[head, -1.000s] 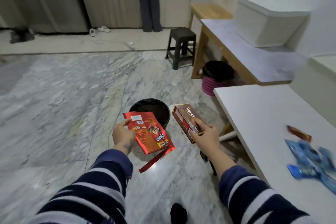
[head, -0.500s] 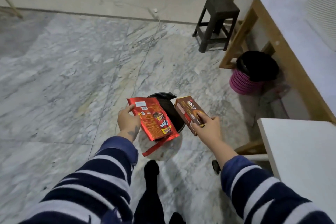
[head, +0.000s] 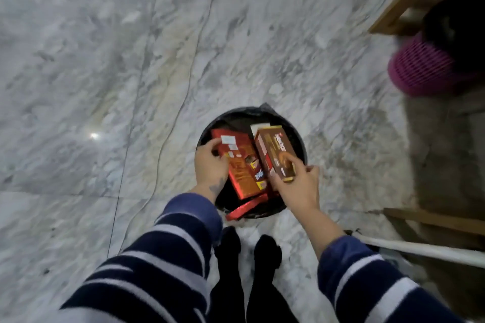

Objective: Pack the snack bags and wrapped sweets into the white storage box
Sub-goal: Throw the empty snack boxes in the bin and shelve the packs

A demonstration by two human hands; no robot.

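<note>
Over the black bin [head: 294,134] on the marble floor [head: 105,86], the left hand [head: 210,165] grips a red snack bag [head: 240,165] (torn strip dangling) while the right hand [head: 299,186] pinches a brown biscuit box [head: 273,149] just beside it.

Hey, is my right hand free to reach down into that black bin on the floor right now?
Probably not freely. Your right hand is holding the brown snack box right over the black bin, and the left hand with its red snack bag covers most of the opening.
</note>
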